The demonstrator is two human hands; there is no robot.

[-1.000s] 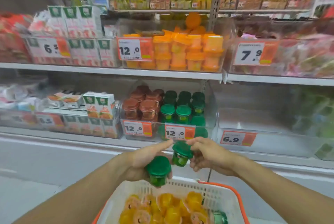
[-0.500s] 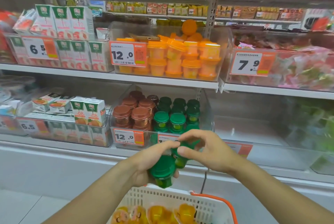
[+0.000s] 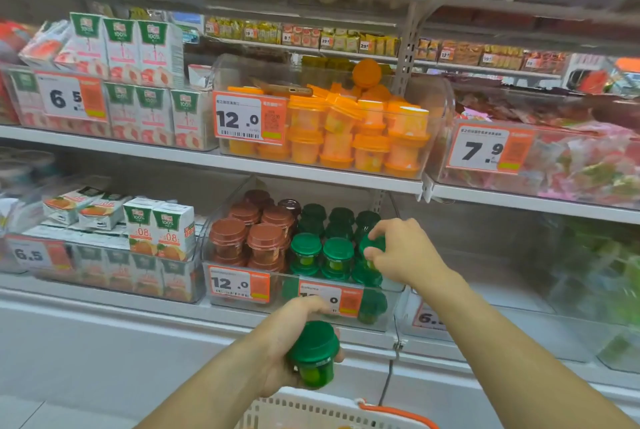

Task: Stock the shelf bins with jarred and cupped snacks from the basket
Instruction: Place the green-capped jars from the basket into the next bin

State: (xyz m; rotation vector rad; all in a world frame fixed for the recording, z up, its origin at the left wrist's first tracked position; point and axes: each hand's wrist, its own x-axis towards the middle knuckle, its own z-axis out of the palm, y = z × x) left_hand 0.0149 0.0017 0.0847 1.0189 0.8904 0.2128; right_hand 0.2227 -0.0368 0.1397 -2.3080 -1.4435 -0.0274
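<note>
A green-lidded jar (image 3: 313,356) is sitting low in the centre of the frame, just above the white basket (image 3: 311,411) with its orange handle, and the left hand (image 3: 294,342) is wrapping its fingers closely around the jar's body, lid facing the camera. Higher and to the right, the right hand (image 3: 398,252) is curling its fingers tightly over the lid of a second green jar (image 3: 372,248), its grip pinching the jar as it sits at the right end of the front row inside the clear bin (image 3: 301,293) on the lower shelf. That bin is holding brown-lidded jars (image 3: 249,234) on its left side and green-lidded jars (image 3: 322,248) on its right, with two orange price tags on its front wall. In the bin above, centre frame, orange cups (image 3: 346,131) are stacking up. Juice cartons (image 3: 138,48) are filling the bins at the upper left.
</note>
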